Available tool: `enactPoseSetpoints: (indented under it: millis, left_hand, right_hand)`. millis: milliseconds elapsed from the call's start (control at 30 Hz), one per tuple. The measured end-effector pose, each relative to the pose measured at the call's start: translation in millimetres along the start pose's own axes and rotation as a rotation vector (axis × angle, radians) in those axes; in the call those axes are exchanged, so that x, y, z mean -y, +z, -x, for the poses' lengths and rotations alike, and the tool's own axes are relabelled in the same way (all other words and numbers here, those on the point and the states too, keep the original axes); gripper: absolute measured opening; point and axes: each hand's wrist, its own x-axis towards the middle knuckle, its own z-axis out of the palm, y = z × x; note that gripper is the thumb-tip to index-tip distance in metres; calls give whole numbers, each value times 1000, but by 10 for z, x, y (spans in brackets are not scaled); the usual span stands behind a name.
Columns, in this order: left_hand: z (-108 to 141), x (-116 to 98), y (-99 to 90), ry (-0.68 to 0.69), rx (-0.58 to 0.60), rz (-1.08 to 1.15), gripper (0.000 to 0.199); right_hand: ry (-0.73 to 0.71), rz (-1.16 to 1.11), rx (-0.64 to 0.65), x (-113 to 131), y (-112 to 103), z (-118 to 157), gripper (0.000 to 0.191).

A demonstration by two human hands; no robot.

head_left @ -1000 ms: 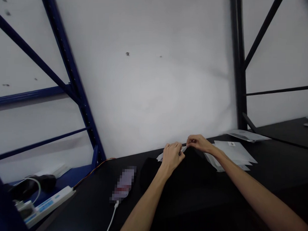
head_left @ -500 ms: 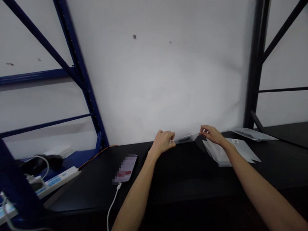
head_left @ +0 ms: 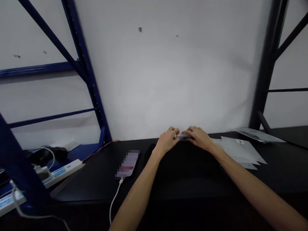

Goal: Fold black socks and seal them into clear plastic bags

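Observation:
Near the back edge of the black table, my left hand is closed on the left end of a small translucent bag with something dark in it. My right hand grips the same bag from the right, fingers bent over its top. The hands are a short gap apart. Right of them, partly behind my right forearm, lies a stack of translucent bags, the top one with a small label. Another flat bag rests farther back on the right.
A phone with a white cable lies left of my left forearm. White power strips and cables sit on the blue shelf at left. Blue posts and a black post stand before the white wall.
My right hand has moved left toward my left hand, and its fingers now cover the bag's right part. Less of the bag shows. The view has shifted slightly.

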Motion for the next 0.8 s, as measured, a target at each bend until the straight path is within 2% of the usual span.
enactPoseSetpoints:
  millis: [133, 200, 267, 333, 400, 467, 500, 567, 667, 800]
  left_hand:
    - [15, 49, 22, -77, -2, -31, 21]
    - [28, 87, 63, -159, -2, -74, 32]
    - [47, 117, 138, -225, 50, -101, 40]
    - [70, 136, 240, -247, 191, -97, 47]
    - [93, 149, 346, -262, 408, -74, 62]
    - [110, 161, 418, -341, 624, -32, 74]
    - [115, 167, 432, -362, 687, -3, 78]
    - [118, 177, 412, -373, 771, 34, 84]
    - [104, 182, 314, -338, 823, 17, 91]
    - [65, 230, 229, -278, 782, 26, 88]
  right_hand:
    - [-11, 50, 5, -54, 14, -59, 48]
    - [-4, 72, -29, -122, -9, -97, 51]
    - [13, 100, -77, -200, 4, -158, 52]
    - [22, 125, -109, -277, 88, -217, 52]
    - [10, 133, -76, -343, 247, -240, 49]
    - [-25, 110, 47, -395, 442, -216, 44]
    - [-44, 92, 121, -415, 535, -190, 42]
    - [-20, 52, 187, -445, 675, -133, 43]
    - [47, -15, 209, -464, 722, -78, 46]
    - [42, -79, 216, -459, 540, -85, 42]
